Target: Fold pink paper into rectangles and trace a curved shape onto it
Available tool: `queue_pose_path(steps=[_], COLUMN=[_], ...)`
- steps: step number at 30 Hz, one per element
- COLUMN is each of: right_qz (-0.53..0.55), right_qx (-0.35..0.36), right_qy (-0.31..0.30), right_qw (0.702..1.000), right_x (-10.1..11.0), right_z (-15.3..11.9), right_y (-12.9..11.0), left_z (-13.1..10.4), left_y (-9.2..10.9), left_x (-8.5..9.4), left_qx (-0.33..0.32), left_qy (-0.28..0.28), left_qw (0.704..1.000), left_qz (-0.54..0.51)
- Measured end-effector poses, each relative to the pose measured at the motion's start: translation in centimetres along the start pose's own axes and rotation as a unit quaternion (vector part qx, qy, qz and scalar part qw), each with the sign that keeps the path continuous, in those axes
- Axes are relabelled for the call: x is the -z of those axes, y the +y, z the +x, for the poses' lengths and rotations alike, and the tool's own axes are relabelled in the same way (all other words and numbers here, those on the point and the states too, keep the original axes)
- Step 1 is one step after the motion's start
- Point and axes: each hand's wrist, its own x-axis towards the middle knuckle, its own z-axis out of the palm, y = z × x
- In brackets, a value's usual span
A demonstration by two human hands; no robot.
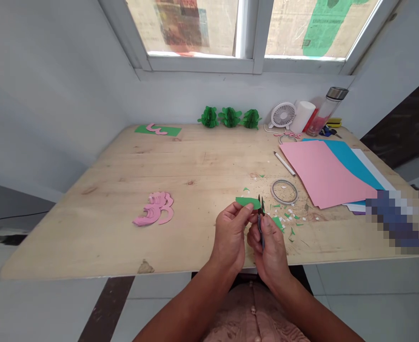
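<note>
Along the back, a plain white wall (181, 92) with a pale-framed window (202, 65) above — both panes papered over with newsprint (222, 23), glowing with daylight, brightest in thin strips along the lower edges. On the left pane, a reddish-brown patch (183, 26); on the right, a long green one (325, 31). To the left, another white wall (52, 95), shaded grey, with a darker grey band (13, 197) low down. To the right, a pale wall (402, 35) with a slanting dark-brown panel (405, 116). Between them, a light wooden tabletop (102, 175), knotty and grained, chipped at the front edge. Below — pale floor tiles (166, 311) crossed by a dark-brown stripe (104, 304)
</note>
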Motion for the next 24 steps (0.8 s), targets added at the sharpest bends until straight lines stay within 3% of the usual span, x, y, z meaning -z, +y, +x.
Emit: queue_pose_path(steps=[24], right_qz=[-0.021], right_qx=[-0.003], right_qy=[0.018], right_qw=[1.000], right_x=[0.04], right_z=[0.02], right_y=[0.13], left_z=[-0.41], left_y=[-0.35], left_x=[-0.30], left_qx=[-0.003], left_qy=[0.004], left_qw=[1.000], left_qz=[-0.010])
